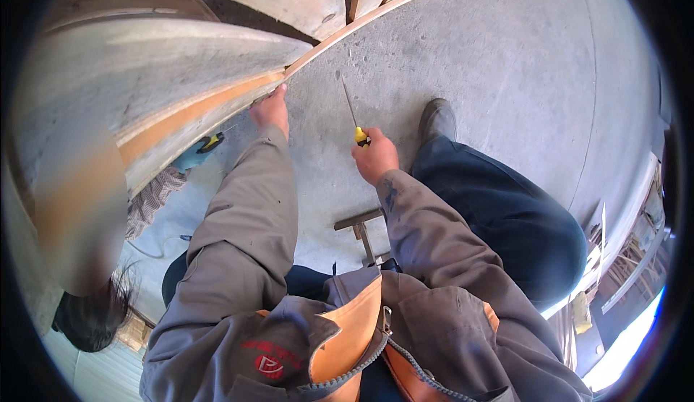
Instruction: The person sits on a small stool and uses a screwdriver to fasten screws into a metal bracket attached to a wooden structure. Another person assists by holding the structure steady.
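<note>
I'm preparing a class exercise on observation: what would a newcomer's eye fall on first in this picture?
The thin yellow-handled tool in the right grip stands out first, above the picture's centre against grey floor. Next comes the pale wooden panel at upper left, the left grip at its edge. A dark shoe rests right of the tool.

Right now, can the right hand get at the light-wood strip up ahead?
Likely yes: nothing visible blocks the right hand from the light-wood strip, though depth is hard to judge. That hand already grips the thin-shafted, yellow-handled tool, so taking hold would probably mean putting it down first.
</note>
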The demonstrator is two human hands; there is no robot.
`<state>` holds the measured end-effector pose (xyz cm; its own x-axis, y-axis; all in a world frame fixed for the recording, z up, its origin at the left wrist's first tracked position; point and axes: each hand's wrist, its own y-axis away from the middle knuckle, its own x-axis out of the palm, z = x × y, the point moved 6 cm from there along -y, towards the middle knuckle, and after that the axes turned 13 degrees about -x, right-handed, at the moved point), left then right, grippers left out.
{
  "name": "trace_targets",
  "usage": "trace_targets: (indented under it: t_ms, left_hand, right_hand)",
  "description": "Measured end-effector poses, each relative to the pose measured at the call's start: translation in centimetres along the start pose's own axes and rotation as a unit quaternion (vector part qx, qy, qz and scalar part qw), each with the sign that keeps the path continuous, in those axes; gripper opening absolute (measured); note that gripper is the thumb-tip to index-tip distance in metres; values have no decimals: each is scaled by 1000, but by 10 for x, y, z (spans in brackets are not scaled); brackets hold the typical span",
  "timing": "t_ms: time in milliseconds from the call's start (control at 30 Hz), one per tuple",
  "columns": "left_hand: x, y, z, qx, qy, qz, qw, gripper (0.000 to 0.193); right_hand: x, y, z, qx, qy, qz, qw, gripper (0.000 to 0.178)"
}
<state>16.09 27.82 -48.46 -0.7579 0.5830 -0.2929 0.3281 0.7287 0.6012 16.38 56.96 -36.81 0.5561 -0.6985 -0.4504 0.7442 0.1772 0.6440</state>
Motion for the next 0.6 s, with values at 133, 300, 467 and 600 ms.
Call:
trace_targets:
  t_ms: [133, 300, 467, 600]
  left_hand:
    - [7, 9, 0, -76, -33, -4, 997, 15]
    - [-1, 16, -1, -118, -92, -15, 989, 10]
    - [-36, 3, 15, -14, -230, -62, 971, 11]
    - [-44, 41, 15, -118, -90, 34, 988, 17]
  right_hand:
    - [-4, -8, -2, -8, -11, -19, 1000, 46]
    - [-2, 0, 2, -15, -18, -32, 999, 47]
    - [19, 19, -13, -59, -136, -2, 989, 45]
    - [9, 34, -10, -89, -123, 29, 988, 50]
